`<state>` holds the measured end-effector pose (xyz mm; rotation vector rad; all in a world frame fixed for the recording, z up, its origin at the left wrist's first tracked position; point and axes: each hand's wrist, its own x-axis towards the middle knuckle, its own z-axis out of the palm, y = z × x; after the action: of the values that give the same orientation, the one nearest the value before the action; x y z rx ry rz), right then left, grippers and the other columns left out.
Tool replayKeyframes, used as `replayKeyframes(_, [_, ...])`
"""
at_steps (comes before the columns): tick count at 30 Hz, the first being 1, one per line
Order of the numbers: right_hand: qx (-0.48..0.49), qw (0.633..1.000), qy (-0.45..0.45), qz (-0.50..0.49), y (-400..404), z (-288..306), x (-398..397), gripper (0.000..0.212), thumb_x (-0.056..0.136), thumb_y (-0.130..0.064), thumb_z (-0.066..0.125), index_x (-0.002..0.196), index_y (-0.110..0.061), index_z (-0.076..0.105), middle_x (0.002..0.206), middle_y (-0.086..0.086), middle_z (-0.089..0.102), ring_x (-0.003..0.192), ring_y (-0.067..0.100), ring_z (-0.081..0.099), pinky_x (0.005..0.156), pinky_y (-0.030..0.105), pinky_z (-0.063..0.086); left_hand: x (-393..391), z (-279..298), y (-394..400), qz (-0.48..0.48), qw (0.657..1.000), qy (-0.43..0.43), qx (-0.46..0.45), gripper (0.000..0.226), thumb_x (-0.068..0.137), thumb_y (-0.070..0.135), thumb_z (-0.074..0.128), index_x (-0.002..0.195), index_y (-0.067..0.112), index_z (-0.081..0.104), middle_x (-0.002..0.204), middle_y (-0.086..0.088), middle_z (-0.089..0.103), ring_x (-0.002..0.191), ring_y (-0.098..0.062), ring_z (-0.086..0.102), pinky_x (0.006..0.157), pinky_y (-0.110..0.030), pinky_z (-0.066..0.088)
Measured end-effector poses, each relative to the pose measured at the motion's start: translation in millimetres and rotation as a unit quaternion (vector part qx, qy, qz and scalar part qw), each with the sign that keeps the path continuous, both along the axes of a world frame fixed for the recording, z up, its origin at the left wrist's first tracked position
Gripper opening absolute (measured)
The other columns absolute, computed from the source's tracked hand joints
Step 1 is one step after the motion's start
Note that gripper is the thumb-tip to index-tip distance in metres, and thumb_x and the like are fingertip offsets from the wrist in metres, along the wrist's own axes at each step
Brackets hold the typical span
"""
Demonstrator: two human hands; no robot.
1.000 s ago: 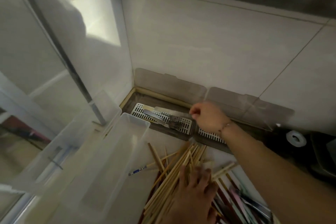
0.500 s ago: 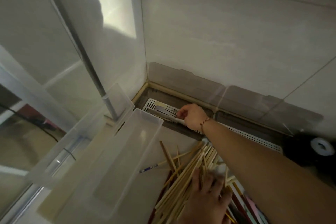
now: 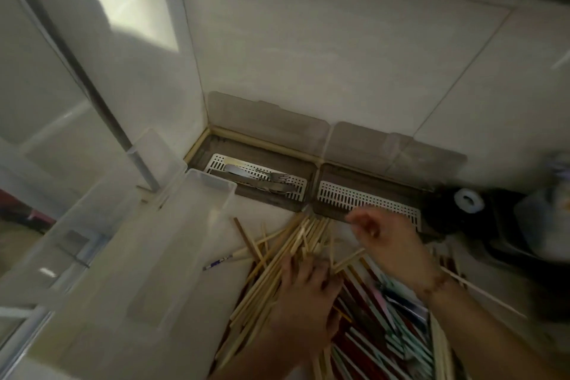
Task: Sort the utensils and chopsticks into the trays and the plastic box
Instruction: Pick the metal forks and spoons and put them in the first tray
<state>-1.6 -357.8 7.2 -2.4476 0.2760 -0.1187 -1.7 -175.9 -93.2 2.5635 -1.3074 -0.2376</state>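
A heap of pale wooden chopsticks (image 3: 277, 259) lies on the counter, with red and green-handled ones (image 3: 382, 327) beside it. My left hand (image 3: 303, 299) rests flat on the heap. My right hand (image 3: 391, 244) hovers over the heap's right side, blurred, fingers loosely curled, holding nothing that I can see. Against the wall stand two grey trays with white grids. The left tray (image 3: 216, 163) holds metal forks and knives (image 3: 268, 182). The right tray (image 3: 364, 199) has nothing on its grid. A clear plastic box (image 3: 172, 244) stands at the left.
The trays' grey lids (image 3: 271, 126) lean open against the tiled wall. A blue-patterned chopstick (image 3: 219, 261) lies apart, left of the heap. A white roll of tape (image 3: 468, 200) sits on dark objects at the right. A glass pane with a metal frame stands at the left.
My right hand has let go of the metal utensil in the left tray and drawn back to the chopstick heap. My left hand has stayed on the chopsticks.
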Motion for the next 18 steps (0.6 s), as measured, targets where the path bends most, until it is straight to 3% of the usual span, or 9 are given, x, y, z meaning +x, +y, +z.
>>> replayKeyframes(3, [-0.053,0.993,0.106,-0.028,-1.9,-28.6,-78.6,0.022,0.082,-0.025,0.064,0.082,-0.047,0.060,0.076,-0.027,0.062,0.072,-0.012,0.057,0.061,0.001,0.040,-4.4,0.2,0.4,0.012,1.000,-0.006,0.016,0.055,0.079,0.052,0.043,0.130,0.031,0.043,0.147,-0.004,0.029,0.141,-0.031,0.012,0.109,-0.067,-0.001])
replayKeyframes(7, [-0.081,0.975,0.198,-0.054,2.0,-67.9,-138.5,0.007,0.085,-0.040,0.064,0.090,-0.042,0.060,0.089,-0.020,0.051,0.080,-0.001,0.054,0.065,0.002,0.037,-6.5,-0.5,-5.4,0.019,0.998,-0.016,0.049,0.055,0.083,0.055,0.038,0.133,0.033,0.040,0.151,-0.002,0.025,0.143,-0.030,0.003,0.108,-0.064,-0.010])
replayKeyframes(13, [-0.119,0.971,0.181,-0.103,16.9,-82.2,-151.0,0.024,0.086,-0.058,0.053,0.102,-0.040,0.056,0.100,-0.018,0.052,0.095,0.003,0.054,0.073,0.019,0.051,-12.2,0.4,-9.0,0.028,0.997,-0.024,0.063,0.055,0.085,0.056,0.037,0.135,0.034,0.038,0.151,0.000,0.025,0.143,-0.029,0.001,0.110,-0.062,-0.012])
replayKeyframes(18, [-0.092,0.968,0.197,-0.128,20.3,-79.0,-146.2,0.018,0.086,-0.051,0.059,0.099,-0.039,0.058,0.099,-0.020,0.050,0.095,0.001,0.054,0.076,0.019,0.050,-11.6,-0.8,-9.1,0.029,0.997,-0.026,0.071,0.056,0.083,0.057,0.037,0.134,0.035,0.037,0.148,0.001,0.032,0.143,-0.027,0.006,0.110,-0.062,-0.009])
